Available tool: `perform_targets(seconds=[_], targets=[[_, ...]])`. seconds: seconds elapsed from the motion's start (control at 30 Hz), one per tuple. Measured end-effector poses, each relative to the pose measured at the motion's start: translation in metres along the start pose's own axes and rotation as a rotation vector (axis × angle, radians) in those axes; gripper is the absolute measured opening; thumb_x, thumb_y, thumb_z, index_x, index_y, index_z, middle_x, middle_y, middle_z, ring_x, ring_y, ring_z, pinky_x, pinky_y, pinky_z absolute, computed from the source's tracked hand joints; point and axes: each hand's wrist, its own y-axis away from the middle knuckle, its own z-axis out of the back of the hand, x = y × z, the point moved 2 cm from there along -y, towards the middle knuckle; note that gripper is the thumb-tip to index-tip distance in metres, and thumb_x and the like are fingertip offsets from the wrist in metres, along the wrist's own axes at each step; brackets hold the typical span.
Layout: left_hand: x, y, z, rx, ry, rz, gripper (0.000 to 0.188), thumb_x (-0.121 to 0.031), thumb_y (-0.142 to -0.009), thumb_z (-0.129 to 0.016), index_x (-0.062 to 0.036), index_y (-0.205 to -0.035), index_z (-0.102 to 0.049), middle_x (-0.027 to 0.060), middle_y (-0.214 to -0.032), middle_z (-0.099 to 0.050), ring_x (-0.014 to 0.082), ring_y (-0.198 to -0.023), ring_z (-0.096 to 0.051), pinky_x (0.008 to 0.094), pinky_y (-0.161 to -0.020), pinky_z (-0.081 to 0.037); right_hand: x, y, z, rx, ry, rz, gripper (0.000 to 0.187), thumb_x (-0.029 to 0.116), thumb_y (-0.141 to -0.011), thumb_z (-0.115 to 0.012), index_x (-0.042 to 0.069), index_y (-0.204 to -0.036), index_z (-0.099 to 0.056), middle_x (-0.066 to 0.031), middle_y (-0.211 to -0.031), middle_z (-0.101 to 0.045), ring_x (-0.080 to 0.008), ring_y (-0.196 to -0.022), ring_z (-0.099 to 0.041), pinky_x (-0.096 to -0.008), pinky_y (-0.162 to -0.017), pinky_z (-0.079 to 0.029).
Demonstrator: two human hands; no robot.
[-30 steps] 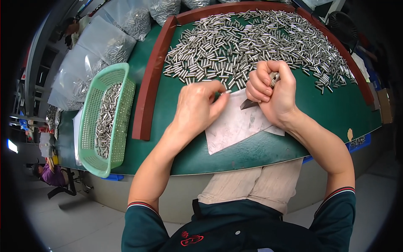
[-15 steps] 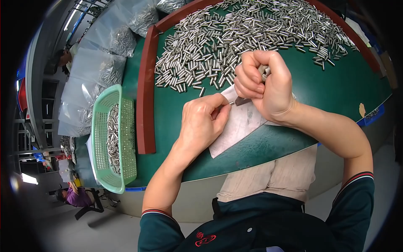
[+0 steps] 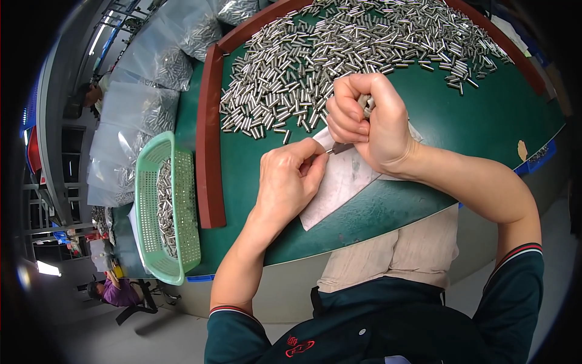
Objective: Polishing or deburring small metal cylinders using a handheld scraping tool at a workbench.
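Observation:
Over a creased whitish cloth (image 3: 339, 188) on the green table, my two hands meet. My left hand (image 3: 286, 179) pinches a small metal pin (image 3: 329, 151) between thumb and forefinger; only its bright end shows. My right hand (image 3: 373, 124) is closed in a fist around a hand tool (image 3: 342, 147). A dark grey flat tip comes out of the fist toward the left fingertips, right by the pin's end. The tool's pale butt end shows inside the curled forefinger, and the rest is hidden. Beyond the hands lies a wide heap of short, shiny metal pins (image 3: 357, 42).
A red-brown raised border (image 3: 210, 145) bounds the heap. Left of it stands a pale green perforated basket (image 3: 188, 236) holding more pins. Clear plastic bags (image 3: 160, 112) of metal pieces line the far left. A blue tray (image 3: 541, 156) sits at the right edge. Another person (image 3: 118, 292) is at lower left.
The view has shifted slightly. My right hand and the tool have come a little left, toward the left fingertips. Both grips look the same.

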Motion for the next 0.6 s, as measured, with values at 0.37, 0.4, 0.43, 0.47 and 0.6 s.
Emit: perform_targets(seconds=[0.37, 0.4, 0.43, 0.47, 0.6], targets=[[-0.0032, -0.0013, 0.0014, 0.011, -0.026, 0.005, 0.005, -0.003, -0.068, -0.061, -0.0009, -0.067, -0.056, 0.0108, -0.053, -0.053, 0.0228, -0.044, -0.051, 0.0306, -0.043, -0.039, 0.0015, -0.0009, -0.0004, 0.017, 0.000, -0.016, 0.030, 0.023, -0.080, -0.028, 0.011, -0.052, -0.029, 0.0031, -0.041, -0.025, -0.0064, -0.038, -0.017, -0.0230, -0.039, -0.016], [-0.0026, -0.0010, 0.0011, 0.011, -0.026, 0.006, 0.005, -0.003, -0.068, -0.061, -0.0009, -0.067, -0.056, 0.0108, -0.053, -0.053, 0.0228, -0.044, -0.051, 0.0306, -0.043, -0.039, 0.0014, -0.0010, -0.0003, 0.017, 0.002, -0.014, 0.030, 0.023, -0.080, -0.028, 0.011, -0.052, -0.029, 0.0031, -0.041, -0.025, -0.0064, -0.038, -0.017, -0.0230, -0.039, -0.016], [-0.0014, -0.0008, 0.0008, 0.010, -0.012, 0.000, 0.005, -0.003, -0.069, -0.060, 0.0005, -0.069, -0.057, 0.0077, -0.051, -0.049, 0.0157, -0.043, -0.045, 0.0268, -0.042, -0.036, 0.0013, -0.0012, -0.0004, 0.017, 0.003, -0.011, 0.030, 0.023, -0.080, -0.028, 0.011, -0.052, -0.029, 0.0031, -0.041, -0.025, -0.0063, -0.038, -0.017, -0.0230, -0.039, -0.016], [-0.0009, -0.0006, 0.0005, 0.010, 0.003, -0.007, 0.005, -0.002, -0.070, -0.060, 0.0018, -0.070, -0.058, 0.0045, -0.049, -0.046, 0.0087, -0.042, -0.039, 0.0230, -0.042, -0.033, 0.0012, -0.0012, -0.0008, 0.018, 0.003, -0.012, 0.030, 0.023, -0.080, -0.028, 0.011, -0.052, -0.029, 0.0031, -0.041, -0.025, -0.0063, -0.038, -0.017, -0.0230, -0.039, -0.016], [-0.0032, -0.0019, 0.0009, 0.010, -0.007, 0.011, 0.006, -0.003, -0.068, -0.061, -0.0002, -0.066, -0.056, 0.0115, -0.053, -0.053, 0.0234, -0.045, -0.052, 0.0311, -0.044, -0.040, -0.0005, -0.0011, 0.0008, 0.016, -0.016, 0.000, 0.029, 0.022, -0.079, -0.030, 0.010, -0.053, -0.029, 0.0023, -0.042, -0.025, -0.0061, -0.038, -0.018, -0.0224, -0.038, -0.016]])
